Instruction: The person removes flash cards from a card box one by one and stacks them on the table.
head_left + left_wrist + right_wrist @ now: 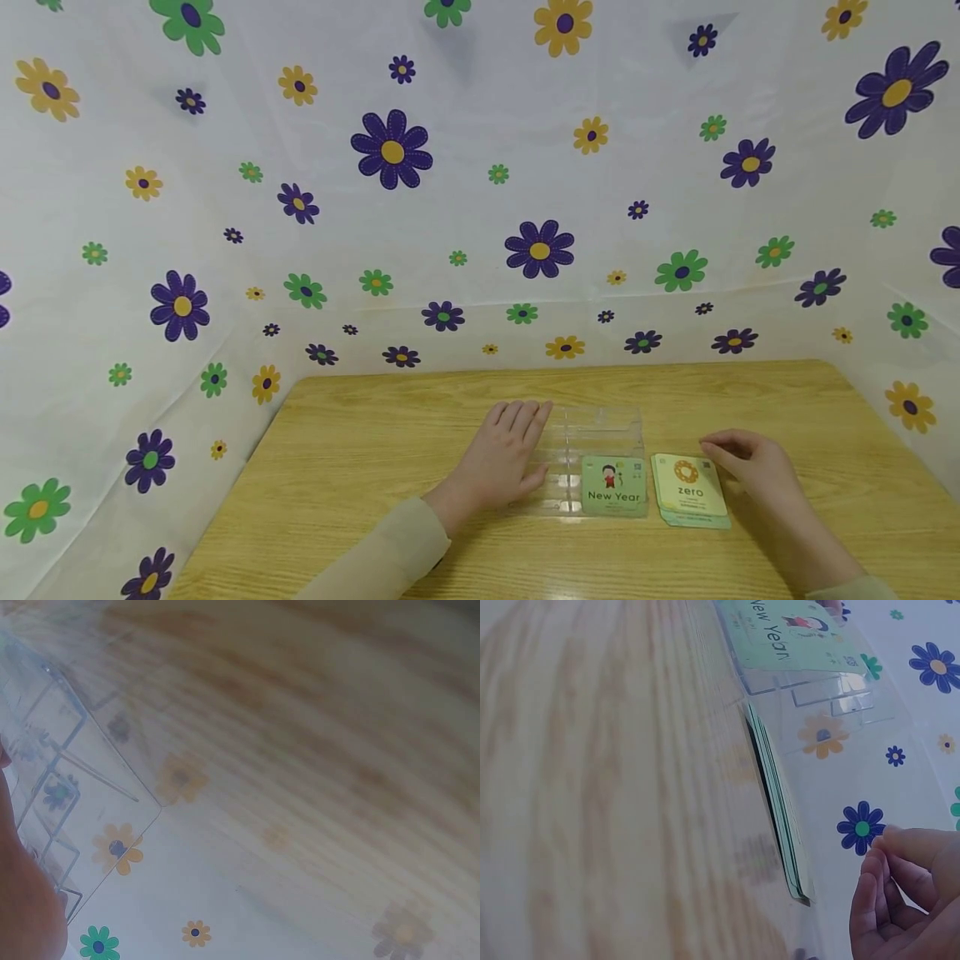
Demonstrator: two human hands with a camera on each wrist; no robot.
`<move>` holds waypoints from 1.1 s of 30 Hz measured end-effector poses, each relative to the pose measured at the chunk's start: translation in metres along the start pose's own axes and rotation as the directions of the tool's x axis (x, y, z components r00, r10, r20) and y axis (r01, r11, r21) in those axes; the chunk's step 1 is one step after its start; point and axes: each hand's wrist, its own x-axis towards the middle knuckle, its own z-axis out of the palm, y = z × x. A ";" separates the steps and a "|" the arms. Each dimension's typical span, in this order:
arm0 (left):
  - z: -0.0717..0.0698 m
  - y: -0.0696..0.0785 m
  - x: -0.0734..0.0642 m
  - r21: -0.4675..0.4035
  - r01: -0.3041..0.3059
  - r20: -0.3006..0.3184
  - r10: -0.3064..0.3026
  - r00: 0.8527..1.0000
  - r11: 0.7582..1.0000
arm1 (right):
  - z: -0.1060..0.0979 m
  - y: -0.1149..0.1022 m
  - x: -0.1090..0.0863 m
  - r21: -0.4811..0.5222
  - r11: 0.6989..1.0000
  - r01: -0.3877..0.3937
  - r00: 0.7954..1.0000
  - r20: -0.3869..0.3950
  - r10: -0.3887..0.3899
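A clear plastic box (603,425) with several compartments lies on the table. One green "New Year" card (613,486) sits in its near right compartment; the right wrist view shows the same card (791,634) at the top. My left hand (498,458) rests over the box's left side with fingers extended, hiding part of it. To the box's right lies a stack of cards (688,492), the top one reading "zero". My right hand (757,467) is by the stack's far right corner, fingers bent, thumb and index tips close together. No card shows between those fingertips (881,844).
The wooden table (360,442) extends around the box and the cards. White cloth (465,208) with printed purple, green and yellow flowers hangs behind the table and along both sides.
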 end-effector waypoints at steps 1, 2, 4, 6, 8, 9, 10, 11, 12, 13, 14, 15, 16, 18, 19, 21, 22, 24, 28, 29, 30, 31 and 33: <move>0.000 0.000 0.000 -0.001 0.001 0.000 -0.001 1.000 1.000 | 0.000 -0.001 0.000 -0.001 1.000 -0.001 1.000 -0.001 0.001; 0.000 0.000 0.000 -0.001 0.002 0.000 -0.002 1.000 1.000 | 0.000 -0.002 -0.001 0.001 1.000 -0.003 1.000 -0.001 0.003; 0.000 0.000 0.000 0.001 0.003 0.001 -0.003 1.000 1.000 | 0.000 -0.004 -0.002 0.009 1.000 -0.007 1.000 0.003 0.007; 0.000 0.000 0.000 0.006 0.003 0.004 -0.003 1.000 1.000 | 0.001 -0.007 -0.003 0.031 0.999 -0.010 1.000 0.007 0.009; 0.000 0.000 0.000 0.014 0.001 0.004 -0.001 1.000 1.000 | 0.001 -0.010 -0.005 0.039 0.999 -0.006 1.000 0.009 0.006; 0.000 0.000 0.000 0.017 -0.001 0.003 0.001 1.000 1.000 | 0.001 -0.011 -0.006 0.040 0.999 -0.002 1.000 0.007 0.002; 0.000 0.000 0.000 0.020 -0.002 0.002 0.002 1.000 1.000 | 0.001 -0.012 -0.006 0.039 0.999 0.004 1.000 0.004 -0.005; 0.000 0.000 0.000 0.023 -0.004 0.000 0.004 1.000 1.000 | 0.002 -0.013 -0.007 0.037 0.999 0.010 1.000 0.002 -0.010; -0.001 0.000 0.000 0.025 -0.005 -0.004 0.006 1.000 1.000 | 0.002 -0.014 -0.008 0.033 0.999 0.018 1.000 0.000 -0.018; -0.001 0.000 0.000 0.027 -0.007 -0.007 0.007 1.000 1.000 | 0.002 -0.015 -0.009 0.029 0.999 0.026 1.000 -0.004 -0.025; -0.001 0.000 -0.001 0.027 -0.008 -0.010 0.008 1.000 1.000 | 0.002 -0.016 -0.009 0.029 0.999 0.031 1.000 -0.004 -0.031; -0.001 0.000 -0.001 0.027 -0.008 -0.013 0.008 1.000 1.000 | 0.002 -0.017 -0.010 0.032 0.999 0.035 0.999 -0.004 -0.035; -0.002 0.000 -0.001 0.027 -0.007 -0.015 0.008 1.000 1.000 | 0.003 -0.018 -0.010 0.037 0.999 0.037 0.999 -0.003 -0.037; -0.003 0.000 -0.001 0.028 -0.006 -0.013 0.007 1.000 1.000 | 0.003 -0.020 -0.011 0.046 0.998 0.039 0.999 0.002 -0.039; -0.004 0.000 -0.001 0.028 -0.005 -0.009 0.006 1.000 1.000 | 0.003 -0.021 -0.011 0.050 0.998 0.038 0.999 0.004 -0.039; -0.004 0.000 0.000 0.028 -0.003 -0.001 0.003 1.000 1.000 | 0.003 -0.024 -0.012 0.056 0.998 0.039 0.999 0.005 -0.040; -0.005 0.000 0.000 0.028 -0.002 0.002 0.002 1.000 1.000 | 0.003 -0.026 -0.013 0.063 0.997 0.040 0.999 0.007 -0.040; -0.005 0.000 0.000 0.026 -0.002 0.009 0.002 1.000 1.000 | 0.003 -0.028 -0.014 0.071 0.997 0.042 0.999 0.010 -0.043; -0.005 0.000 0.000 0.029 -0.003 0.015 0.002 1.000 1.000 | 0.004 -0.032 -0.017 0.081 0.995 0.057 0.998 0.016 -0.059; -0.005 0.000 0.000 0.031 -0.003 0.016 0.003 1.000 1.000 | 0.004 -0.033 -0.018 0.082 0.995 0.062 0.998 0.017 -0.064; -0.006 0.000 0.000 0.033 -0.003 0.017 0.003 1.000 0.999 | 0.005 -0.034 -0.018 0.086 0.994 0.065 0.998 0.019 -0.067; -0.005 0.000 0.000 0.034 -0.003 0.018 0.002 1.000 0.999 | 0.005 -0.035 -0.019 0.087 0.994 0.069 0.997 0.019 -0.071; -0.005 0.000 0.000 0.034 -0.002 0.019 0.001 1.000 0.999 | 0.005 -0.036 -0.019 0.085 0.994 0.075 0.997 0.020 -0.077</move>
